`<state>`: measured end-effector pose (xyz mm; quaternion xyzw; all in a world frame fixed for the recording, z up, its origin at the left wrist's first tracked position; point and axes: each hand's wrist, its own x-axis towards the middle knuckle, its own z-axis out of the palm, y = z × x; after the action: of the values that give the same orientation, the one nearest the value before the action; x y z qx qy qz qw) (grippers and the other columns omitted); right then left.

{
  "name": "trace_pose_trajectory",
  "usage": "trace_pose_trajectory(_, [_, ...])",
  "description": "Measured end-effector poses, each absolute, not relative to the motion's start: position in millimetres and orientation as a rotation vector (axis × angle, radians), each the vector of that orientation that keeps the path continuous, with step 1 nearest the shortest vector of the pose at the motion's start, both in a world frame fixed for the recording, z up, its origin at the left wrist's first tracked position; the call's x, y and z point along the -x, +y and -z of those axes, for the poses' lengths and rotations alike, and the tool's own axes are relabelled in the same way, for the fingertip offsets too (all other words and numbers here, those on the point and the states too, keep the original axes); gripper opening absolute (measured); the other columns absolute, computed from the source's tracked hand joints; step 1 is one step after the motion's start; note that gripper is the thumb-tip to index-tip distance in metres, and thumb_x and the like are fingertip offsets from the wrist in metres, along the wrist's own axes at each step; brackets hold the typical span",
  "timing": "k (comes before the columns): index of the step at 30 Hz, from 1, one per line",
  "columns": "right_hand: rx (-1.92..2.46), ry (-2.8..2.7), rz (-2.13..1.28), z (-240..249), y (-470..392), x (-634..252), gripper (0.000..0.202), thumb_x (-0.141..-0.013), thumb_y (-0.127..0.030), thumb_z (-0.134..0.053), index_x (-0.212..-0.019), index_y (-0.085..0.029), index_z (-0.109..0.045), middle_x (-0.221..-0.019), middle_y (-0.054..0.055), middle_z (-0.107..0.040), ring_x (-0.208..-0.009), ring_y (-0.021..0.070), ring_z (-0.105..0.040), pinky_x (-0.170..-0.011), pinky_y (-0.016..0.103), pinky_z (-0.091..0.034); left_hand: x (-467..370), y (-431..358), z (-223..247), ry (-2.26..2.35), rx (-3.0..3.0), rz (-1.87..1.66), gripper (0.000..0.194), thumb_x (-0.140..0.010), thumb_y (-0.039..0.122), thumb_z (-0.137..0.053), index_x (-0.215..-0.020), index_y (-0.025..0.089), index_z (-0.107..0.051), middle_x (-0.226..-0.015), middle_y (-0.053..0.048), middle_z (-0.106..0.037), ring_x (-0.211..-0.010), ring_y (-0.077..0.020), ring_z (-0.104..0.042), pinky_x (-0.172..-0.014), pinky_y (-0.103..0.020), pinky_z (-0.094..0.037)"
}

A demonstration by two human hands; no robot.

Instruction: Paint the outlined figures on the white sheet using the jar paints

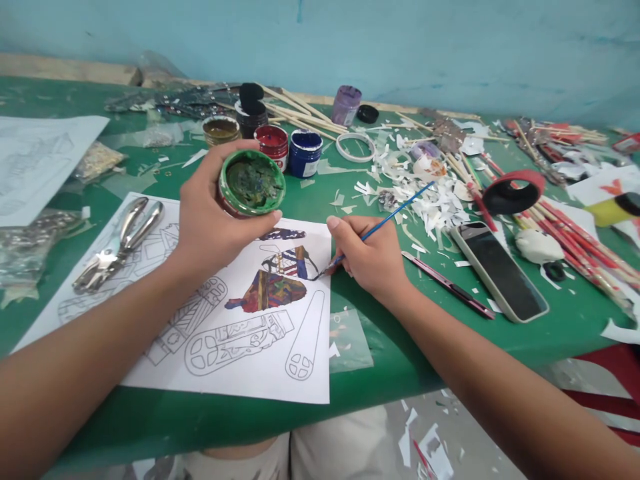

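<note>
Your white sheet (317, 373) lies flat on the green table (420, 360), its near edge running crosswise before you; it should be light, limp and easily creased, best held by a bare margin; over its far edge your left hand (207, 203) curves wide, thumb and fingers spread round the green paint jar (253, 183); the jar looks rigid and fairly light, perhaps slick where smeared, so grip the wall below the rim; its mouth faces up and tips towards you; farther right, the slim brush (397, 210) slants, bristles down-left at the sheet's right side, blue tail up-right and away; it should be light and stiff-handled, soft-tipped, best pinched above the bristles; your right hand (373, 260) has it, fingers closely curled.
</note>
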<state>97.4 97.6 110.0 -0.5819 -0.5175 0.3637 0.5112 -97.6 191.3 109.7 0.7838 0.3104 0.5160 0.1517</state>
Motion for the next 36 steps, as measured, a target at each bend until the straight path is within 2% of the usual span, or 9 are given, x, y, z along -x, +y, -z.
trace_pose_trajectory(7, [1.391, -1.247, -0.874, -109.9, 98.2, -98.2, 0.049, -0.088, -0.039, -0.059, -0.047, -0.022, -0.038, -0.039, -0.008, -0.037, -0.031, 0.0051, -0.038, -0.035, 0.019, -0.041, 97.2, 191.7, -109.7, 0.879, -2.232, -1.493, 0.066, -0.059, 0.018, -0.084, -0.121, 0.02, -0.063, -0.119, -0.004, -0.07, -0.107, -0.0259, -0.067, -0.093, -0.04, -0.06])
trace_pose_trajectory(11, [1.407, -1.254, -0.844, -110.1, 98.5, -98.9, 0.051, -0.087, -0.039, -0.061, -0.046, -0.022, -0.037, -0.038, -0.007, -0.037, -0.033, 0.0047, -0.038, -0.034, 0.018, -0.037, 97.4, 191.7, -110.5, 0.895, -2.233, -1.48, 0.068, -0.058, 0.02, -0.085, -0.122, 0.02, -0.063, -0.119, -0.004, -0.07, -0.108, -0.0266, -0.066, -0.093, -0.041, -0.06])
trace_pose_trajectory(15, [1.402, -1.248, -0.873, -110.9, 98.4, -98.8, 0.051, -0.087, -0.042, -0.061, -0.046, -0.022, -0.037, -0.039, -0.007, -0.037, -0.032, 0.005, -0.039, -0.034, 0.018, -0.038, 97.3, 191.5, -110.8, 0.87, -2.222, -1.481, 0.068, -0.057, 0.018, -0.085, -0.122, 0.017, -0.063, -0.118, -0.007, -0.069, -0.108, -0.0282, -0.065, -0.098, -0.045, -0.057])
trace_pose_trajectory(19, [1.39, -1.243, -0.877, -111.3, 98.2, -98.5, 0.05, -0.088, -0.041, -0.06, -0.047, -0.022, -0.039, -0.039, -0.007, -0.037, -0.031, 0.0045, -0.037, -0.033, 0.018, -0.036, 96.7, 190.9, -111.2, 0.898, -2.215, -1.485, 0.068, -0.057, 0.018, -0.085, -0.121, 0.019, -0.064, -0.117, -0.005, -0.07, -0.107, -0.0272, -0.065, -0.097, -0.044, -0.057])
trace_pose_trajectory(23, [1.394, -1.245, -0.866, -111.2, 97.8, -98.5, 0.051, -0.088, -0.038, -0.06, -0.046, -0.022, -0.036, -0.039, -0.007, -0.036, -0.032, 0.0048, -0.038, -0.034, 0.018, -0.037, 96.4, 190.9, -111.0, 0.86, -2.203, -1.492, 0.068, -0.058, 0.016, -0.085, -0.122, 0.016, -0.063, -0.12, -0.008, -0.069, -0.107, -0.0283, -0.066, -0.095, -0.043, -0.059])
trace_pose_trajectory(26, [1.407, -1.237, -0.856, -111.2, 97.9, -98.6, 0.05, -0.088, -0.039, -0.059, -0.046, -0.022, -0.037, -0.039, -0.007, -0.036, -0.032, 0.0045, -0.037, -0.034, 0.018, -0.035, 96.4, 191.2, -110.4, 0.89, -2.194, -1.488, 0.068, -0.057, 0.017, -0.085, -0.122, 0.02, -0.064, -0.12, -0.005, -0.069, -0.107, -0.0276, -0.065, -0.095, -0.044, -0.059])
trace_pose_trajectory(36, [1.378, -1.236, -0.883, -110.5, 97.8, -98.4, 0.053, -0.086, -0.045, -0.063, -0.046, -0.023, -0.036, -0.04, -0.007, -0.036, -0.033, 0.0058, -0.04, -0.035, 0.019, -0.042, 97.0, 190.9, -111.0, 0.928, -2.216, -1.475, 0.068, -0.057, 0.02, -0.086, -0.121, 0.021, -0.064, -0.12, -0.004, -0.069, -0.108, -0.0267, -0.065, -0.097, -0.043, -0.058])
